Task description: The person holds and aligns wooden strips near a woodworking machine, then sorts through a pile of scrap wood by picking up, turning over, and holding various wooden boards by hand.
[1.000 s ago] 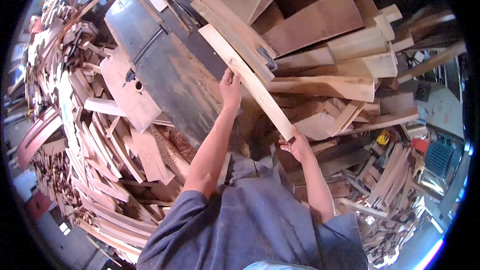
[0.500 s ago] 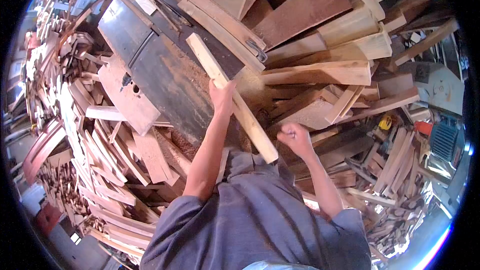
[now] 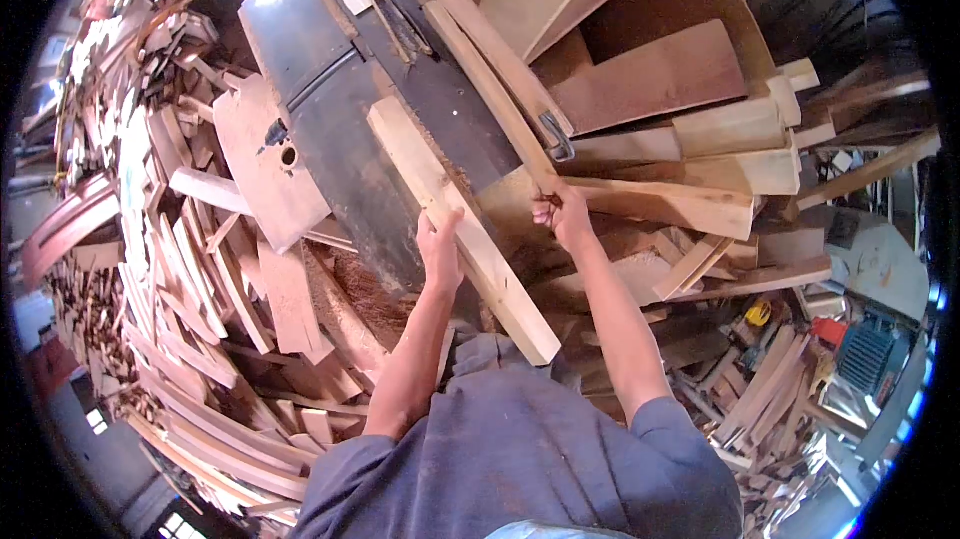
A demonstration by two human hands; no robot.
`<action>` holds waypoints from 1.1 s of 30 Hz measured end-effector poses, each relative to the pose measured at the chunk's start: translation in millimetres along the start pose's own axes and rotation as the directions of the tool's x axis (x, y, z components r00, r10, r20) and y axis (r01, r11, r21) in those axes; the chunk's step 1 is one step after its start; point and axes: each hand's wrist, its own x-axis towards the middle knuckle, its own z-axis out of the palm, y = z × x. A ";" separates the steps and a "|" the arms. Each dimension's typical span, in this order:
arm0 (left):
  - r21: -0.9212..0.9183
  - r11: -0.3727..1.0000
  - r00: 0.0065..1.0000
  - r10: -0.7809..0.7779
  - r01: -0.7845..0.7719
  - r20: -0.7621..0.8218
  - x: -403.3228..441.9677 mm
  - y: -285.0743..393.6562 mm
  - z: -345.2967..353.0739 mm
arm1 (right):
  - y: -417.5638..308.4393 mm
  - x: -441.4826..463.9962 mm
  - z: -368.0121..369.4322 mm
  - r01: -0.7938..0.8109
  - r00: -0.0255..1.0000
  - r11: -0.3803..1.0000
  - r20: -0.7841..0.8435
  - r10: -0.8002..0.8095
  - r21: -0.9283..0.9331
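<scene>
My left hand (image 3: 440,244) is wrapped round a pale wooden batten (image 3: 485,264). The batten lies slantwise over the dark metal machine table (image 3: 335,144), its near end close to my shirt. To its right is my right hand (image 3: 565,217), its fingers curled, at the near end of a long wooden guide strip (image 3: 490,79). Whether those fingers grip the strip or only touch it, I cannot make out. A metal clamp (image 3: 560,139) sits on the guide strip just beyond that hand. Sawdust lies along the batten's edge.
Stacked boards (image 3: 665,204) fan out on the right, with a wide brown board (image 3: 650,79) behind. Heaps of offcuts (image 3: 200,269) fill the left side. A flat panel with a hole (image 3: 265,174) adjoins the table. A blue-green motor (image 3: 868,354) stands at far right.
My right hand has moved up and forward to the guide strip's end. My left hand and the batten sit slightly lower in view. The camera view has shifted.
</scene>
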 end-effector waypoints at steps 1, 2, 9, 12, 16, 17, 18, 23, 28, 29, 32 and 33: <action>-0.056 0.998 1.000 -0.008 0.009 0.017 2.4 -2.0 1.2 | 4.2 -1.2 -0.9 -0.047 0.990 0.994 -0.127 0.060 0.103; -0.109 0.994 0.999 -0.017 0.021 0.035 4.2 -5.0 3.3 | 3.1 1.7 -2.8 -0.034 0.988 0.981 -0.140 0.061 0.189; -0.184 0.982 0.996 -0.028 0.044 0.087 28.6 -36.3 35.4 | -3.0 -54.6 -16.6 -0.088 0.928 0.985 -0.372 0.027 -0.148; -0.184 0.977 0.992 -0.097 0.110 0.078 35.9 -35.4 61.6 | 14.4 -127.0 -61.1 -0.217 0.899 0.832 -0.437 -0.033 -0.510; -0.180 0.972 0.988 -0.139 0.150 0.073 44.6 -39.2 86.7 | 46.0 -221.1 -75.9 -0.268 0.935 0.947 -0.284 0.212 -0.175; -0.151 0.982 0.992 -0.103 0.113 0.075 53.6 -53.0 87.9 | 51.5 -224.0 -77.1 -0.193 0.959 0.975 -0.233 0.164 -0.108; -0.120 0.990 0.995 -0.070 0.079 0.078 58.6 -57.9 90.0 | 56.8 -225.5 -78.9 -0.121 0.976 0.992 -0.187 0.112 -0.035; 0.764 0.403 0.825 0.488 -0.504 0.286 77.7 -55.0 76.6 | 72.6 -197.0 -83.6 0.042 0.927 0.984 -0.362 -0.103 -0.173; 0.560 0.716 0.908 0.353 -0.417 0.224 85.8 -43.9 82.6 | 71.8 -177.6 -87.9 0.018 0.928 0.965 -0.354 -0.114 -0.263; 0.497 0.723 0.876 0.423 -0.480 0.230 93.9 -50.2 82.1 | 69.3 -174.1 -87.9 -0.011 0.937 0.960 -0.337 -0.088 -0.280; 0.483 0.783 0.920 0.332 -0.392 0.209 101.2 -44.3 81.2 | 57.0 -171.1 -78.5 -0.088 0.939 0.919 -0.339 -0.052 -0.384; 0.481 0.779 0.916 0.339 -0.402 0.216 101.3 -43.9 80.7 | 53.7 -171.6 -75.5 -0.112 0.937 0.898 -0.345 -0.047 -0.426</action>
